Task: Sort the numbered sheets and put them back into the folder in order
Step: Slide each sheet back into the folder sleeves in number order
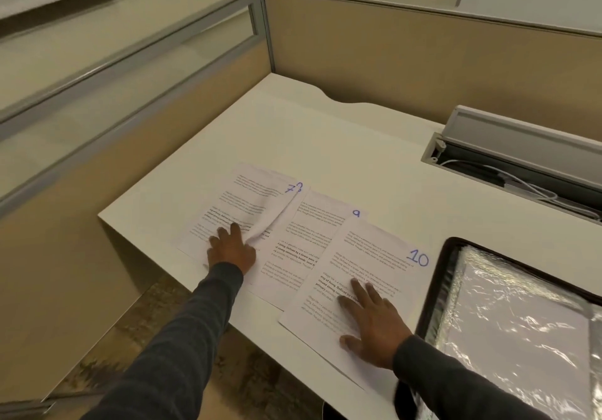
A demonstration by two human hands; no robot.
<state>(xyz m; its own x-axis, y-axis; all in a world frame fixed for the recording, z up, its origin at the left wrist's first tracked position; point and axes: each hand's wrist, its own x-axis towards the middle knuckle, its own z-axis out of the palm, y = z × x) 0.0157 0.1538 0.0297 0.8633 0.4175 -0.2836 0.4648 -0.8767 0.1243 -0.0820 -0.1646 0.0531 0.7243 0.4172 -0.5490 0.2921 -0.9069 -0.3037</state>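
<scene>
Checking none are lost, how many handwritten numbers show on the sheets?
4: 7 and 3 together on the left pile, 9 in the middle, 10 on the right sheet. Others may be hidden underneath.

View: one wide-angle camera, worn on the head.
Position: above the near edge of the desk (325, 132).
Direction: forward and down, so the desk runs diagonally.
Nearness: close, with the left hand (232, 250) and right hand (374, 322) mid-frame.
Margins: partition (391, 54) behind, floor (107, 348) lower left, folder (436, 289) cut off at right.
</scene>
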